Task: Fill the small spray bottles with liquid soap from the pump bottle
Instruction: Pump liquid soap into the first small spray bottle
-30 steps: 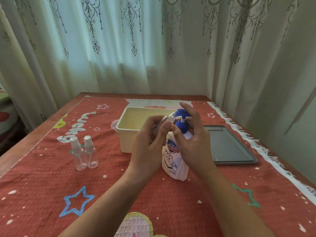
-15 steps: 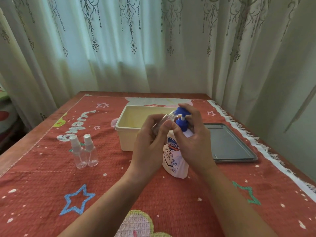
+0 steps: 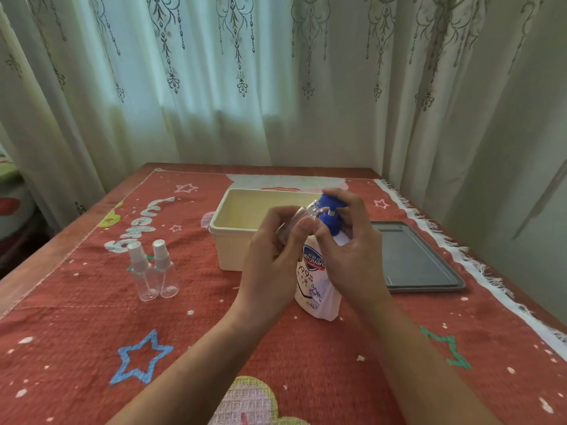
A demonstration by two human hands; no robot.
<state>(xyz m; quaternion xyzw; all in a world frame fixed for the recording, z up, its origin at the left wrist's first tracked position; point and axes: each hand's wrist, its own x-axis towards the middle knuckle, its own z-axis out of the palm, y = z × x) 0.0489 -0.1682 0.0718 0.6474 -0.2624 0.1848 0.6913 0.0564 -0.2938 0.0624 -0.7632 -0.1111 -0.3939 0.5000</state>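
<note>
1. white plastic pump bottle (image 3: 317,289) with a blue head stands on the red patterned cloth (image 3: 92,317), half hidden by both hands.
2. left hand (image 3: 273,259) grasps a small clear spray bottle (image 3: 302,211), tilted, neck at the spout, mostly covered.
3. right hand (image 3: 349,250) curls over the blue head.

The wooden table (image 3: 40,271) in front of me stands in a corner hung with curtains. A red woven cloth (image 3: 92,317) with stitched stars and letters covers most of the tabletop, leaving bare wood along the left and far edges. Its white fringe (image 3: 445,240) runs down the right edge. Sheer pale curtains (image 3: 199,87) with dark embroidered pendants hang behind the far edge, and daylight glows through them, brightest left of centre. On my right the folds are dimmer and greyer. Beyond the left edge I see something patched in red and green (image 3: 12,207), too cut off to tell what it is.
</note>
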